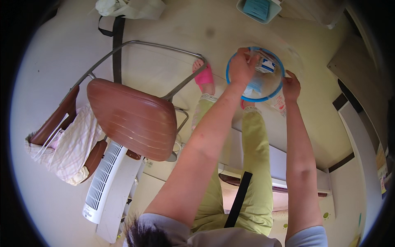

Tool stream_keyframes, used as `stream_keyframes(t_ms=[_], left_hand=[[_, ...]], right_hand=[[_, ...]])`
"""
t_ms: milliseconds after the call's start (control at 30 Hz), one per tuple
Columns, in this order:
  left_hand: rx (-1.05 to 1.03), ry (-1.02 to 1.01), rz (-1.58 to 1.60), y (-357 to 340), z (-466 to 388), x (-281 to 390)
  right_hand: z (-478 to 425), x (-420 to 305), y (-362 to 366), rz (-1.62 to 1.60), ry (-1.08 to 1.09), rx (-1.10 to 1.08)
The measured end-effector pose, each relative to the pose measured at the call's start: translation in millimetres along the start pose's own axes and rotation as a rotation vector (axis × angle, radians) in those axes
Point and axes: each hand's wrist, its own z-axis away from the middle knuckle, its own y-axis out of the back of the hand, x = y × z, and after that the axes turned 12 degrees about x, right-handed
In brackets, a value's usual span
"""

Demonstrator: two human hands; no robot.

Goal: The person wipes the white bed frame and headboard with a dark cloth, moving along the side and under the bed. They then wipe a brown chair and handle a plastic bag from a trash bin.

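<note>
A round wastebasket with a blue rim (262, 99) is before me, above my feet in the view. My left hand (243, 68) grips the rim at its far left, the thumb reaching inward over the opening. At the rim's right side, the fingers of my right hand (291, 85) are curled against it. Inside lie a small blue-and-white box (266, 65) and crumpled light-blue material (255, 85). Thin clear plastic with red print (279, 104) shows outside the rim, below my right hand. My left palm hides part of the opening.
A brown padded chair (132, 119) with a metal tube frame stands on the left, checked cloth (75, 139) draped over it. Below it is a white tower fan (105, 182). A pale bin (268, 18) holding something blue stands at the top. A white bag (135, 9) lies top left.
</note>
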Motion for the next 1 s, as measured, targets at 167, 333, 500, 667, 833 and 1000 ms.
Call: stream_keyframes(t_ms=[167, 333, 500, 667, 833, 1000], left_hand=[[-0.006, -0.204, -0.163, -3.3, -13.5, -15.9], [-0.115, -0.315, -0.049, -12.6, -11.9, -17.4], [-0.259, -0.513, -0.017, -22.5, 11.4, -7.2], [-0.418, -0.584, -0.089, 0.9, 10.8, -10.4], [-0.389, -0.48, -0.15, 25.4, 0.0, -16.0], [-0.189, -0.235, -0.001, 4.8, 2.0, -35.5]], right_hand=[[-4.0, -33.7, -2.8, 0.373, -0.048, 0.008], [-5.8, -40.6, 2.4, 0.43, -0.029, -0.007], [-6.0, -45.3, 1.7, 0.472, -0.036, -0.011], [-7.9, -30.4, 9.5, 0.517, -0.049, -0.013], [0.7, -25.7, 13.8, 0.449, 0.007, -0.035], [-4.2, -48.0, -1.0, 0.403, 0.1, -0.052]])
